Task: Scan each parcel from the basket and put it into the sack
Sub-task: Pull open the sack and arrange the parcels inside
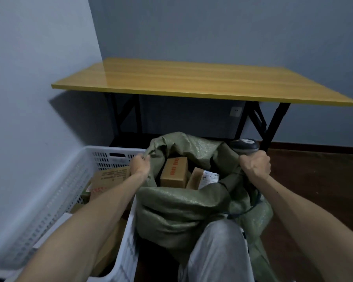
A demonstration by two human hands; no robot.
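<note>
Grey-blue walls [39,78] meet in a corner behind a folding table [192,82] with a glossy yellow wood-grain top and black crossed legs, standing on a dark wooden floor [314,180]. Nearer the camera, on the left, a white perforated plastic basket [65,192] holds cardboard parcels. The plainest of them is a flat box [110,178] with printed text and red-and-white tape, lying against the far end just beside the person's left forearm. Touching the basket's right side stands a green woven sack [181,206], its mouth pulled wide open and its front wall slumped in folds over the person's knee [216,253], which is clad in light grey trousers. The left hand [140,166] is clenched on the sack's left rim, bunching the fabric. The right hand [255,164] is fisted round the handle of a barcode scanner [246,144]; the sack's right rim rises to that fist and seems caught in the same grip, though this cannot be told for sure. Inside the sack lie two parcels side by side — a brown carton [174,171] with red lettering on its top, and to its right a tilted carton [196,178] bearing a white shipping label [209,179]. The scanner's grey-and-black head points away from the person above the fist, and its dark cable [251,208] loops down across the sack's right flank. A small white wall socket [235,111] shows under the table.
</note>
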